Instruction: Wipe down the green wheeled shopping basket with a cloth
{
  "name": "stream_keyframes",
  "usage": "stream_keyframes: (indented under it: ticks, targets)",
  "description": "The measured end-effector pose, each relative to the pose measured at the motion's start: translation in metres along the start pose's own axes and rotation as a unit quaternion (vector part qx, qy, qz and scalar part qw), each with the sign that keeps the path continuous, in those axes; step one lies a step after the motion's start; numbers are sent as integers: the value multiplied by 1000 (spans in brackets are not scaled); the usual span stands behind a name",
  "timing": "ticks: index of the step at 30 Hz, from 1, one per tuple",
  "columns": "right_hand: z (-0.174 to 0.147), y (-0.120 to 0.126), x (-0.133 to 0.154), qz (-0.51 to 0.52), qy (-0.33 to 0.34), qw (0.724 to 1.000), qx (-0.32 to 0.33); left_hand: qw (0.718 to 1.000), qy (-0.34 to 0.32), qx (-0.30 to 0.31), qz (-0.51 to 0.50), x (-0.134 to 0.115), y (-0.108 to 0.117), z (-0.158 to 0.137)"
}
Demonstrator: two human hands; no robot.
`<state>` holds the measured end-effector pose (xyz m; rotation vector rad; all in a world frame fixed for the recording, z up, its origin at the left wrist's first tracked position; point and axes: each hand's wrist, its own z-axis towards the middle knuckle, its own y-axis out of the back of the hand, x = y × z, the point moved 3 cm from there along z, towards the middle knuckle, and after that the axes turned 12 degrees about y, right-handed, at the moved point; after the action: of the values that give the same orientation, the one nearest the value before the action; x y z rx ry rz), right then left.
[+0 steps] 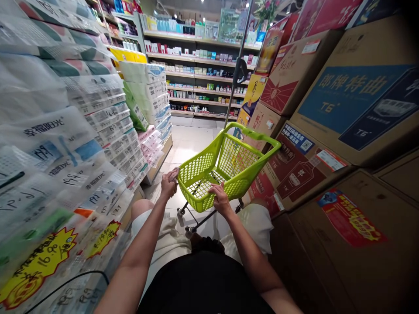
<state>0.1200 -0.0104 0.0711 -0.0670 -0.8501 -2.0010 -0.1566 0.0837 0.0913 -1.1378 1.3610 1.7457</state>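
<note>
A lime-green shopping cart [196,200] with a lattice basket stands right in front of my knees. Its handle is at the far side, and the basket looks bare inside. My left hand [168,185] is closed on a crumpled, pale cloth or wipe [175,175], pressed against the basket's near left corner. My right hand [221,199] grips the near rim with its fingers curled over the edge. Dark wheels [181,212] show under the basket on a thin grey frame.
Stacked packs of tissue paper [108,113] rise close on my left. Cardboard cartons [360,87] are piled close on my right. Past the cart, a tiled floor [186,133] leads to shelves [203,56] of small boxes and bottles. A glass door handle [240,70] stands behind the cart.
</note>
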Motion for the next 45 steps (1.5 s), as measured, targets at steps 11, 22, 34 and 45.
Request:
stream_keyframes:
  ticks: [11,22,34,45]
  targets:
    - [2,5,5,16,-13,1000,8,998,-2,9,-58,2,-12,-72]
    - [5,29,2,-47,-19,999,-9,995,-83,50,-26,1,-45,-145]
    - [2,26,-2,-75,-27,997,24,996,-64,-30,-53,0,-51,-141]
    - [-1,25,-6,-71,-33,997,-11,974,-208,-21,87,-29,-61,-159]
